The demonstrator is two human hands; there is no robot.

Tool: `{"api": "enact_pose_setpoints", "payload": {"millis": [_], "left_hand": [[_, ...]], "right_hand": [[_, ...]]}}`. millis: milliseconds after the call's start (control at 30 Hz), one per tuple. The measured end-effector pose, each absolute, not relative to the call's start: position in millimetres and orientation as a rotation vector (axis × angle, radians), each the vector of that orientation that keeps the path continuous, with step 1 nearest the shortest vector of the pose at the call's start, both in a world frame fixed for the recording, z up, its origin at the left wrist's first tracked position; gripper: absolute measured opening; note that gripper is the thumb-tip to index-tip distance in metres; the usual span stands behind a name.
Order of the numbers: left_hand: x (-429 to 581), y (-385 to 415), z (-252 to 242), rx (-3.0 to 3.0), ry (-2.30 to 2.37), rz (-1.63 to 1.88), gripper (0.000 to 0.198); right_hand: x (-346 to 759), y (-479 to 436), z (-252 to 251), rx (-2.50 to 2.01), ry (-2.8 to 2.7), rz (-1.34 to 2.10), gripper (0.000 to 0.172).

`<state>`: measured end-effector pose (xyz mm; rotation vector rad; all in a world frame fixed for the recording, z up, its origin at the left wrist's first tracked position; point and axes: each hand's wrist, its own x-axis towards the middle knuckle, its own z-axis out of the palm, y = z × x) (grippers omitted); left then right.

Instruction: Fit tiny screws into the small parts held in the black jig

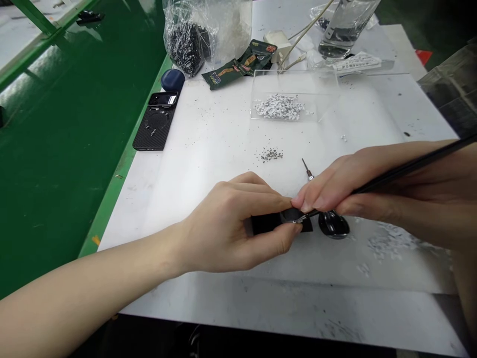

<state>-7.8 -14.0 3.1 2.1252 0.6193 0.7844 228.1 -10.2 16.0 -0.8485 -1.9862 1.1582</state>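
Note:
My left hand (231, 226) is closed around a small black part (268, 223) held just above the white work surface (208, 144). Against it, my right hand (354, 189) pinches black tweezers (406, 169), whose tips meet the part at the left fingertips. A glossy black rounded piece (334, 224) lies just right of the part, under my right fingers. A small screwdriver (307, 170) pokes out behind my right hand.
A clear tray (261, 82) holds small white pieces (280, 106). A pile of tiny grey bits (271, 154) lies mid-table, white scraps (391, 244) at right. A black phone (155, 120), snack packets (242, 64), plastic bags (194, 40) and a green bench (59, 149) lie left and behind.

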Motion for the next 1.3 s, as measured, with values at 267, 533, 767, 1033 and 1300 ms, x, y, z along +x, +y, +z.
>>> {"api": "enact_pose_setpoints", "payload": {"millis": [267, 533, 767, 1033, 1300], "left_hand": [[-8.6, -14.4, 3.3, 2.123, 0.644, 0.769, 0.018], [-8.2, -14.5, 2.6, 2.116, 0.642, 0.774, 0.017], [-8.8, -16.0, 0.7, 2.135, 0.630, 0.805, 0.014], [-8.8, -16.8, 2.0, 2.089, 0.651, 0.789, 0.016], [-9.4, -15.5, 2.2, 2.091, 0.641, 0.772, 0.013]], "right_hand": [[228.7, -8.8, 19.2, -0.880, -2.063, 1.103, 0.021], [228.1, -9.5, 14.5, -0.881, -1.999, 1.199, 0.018], [231.6, -7.8, 12.1, -0.871, -1.977, 1.236, 0.020], [229.1, -7.7, 13.4, -0.899, -1.979, 1.247, 0.019], [229.5, -6.6, 12.2, -0.908, -1.983, 1.219, 0.018]]}}
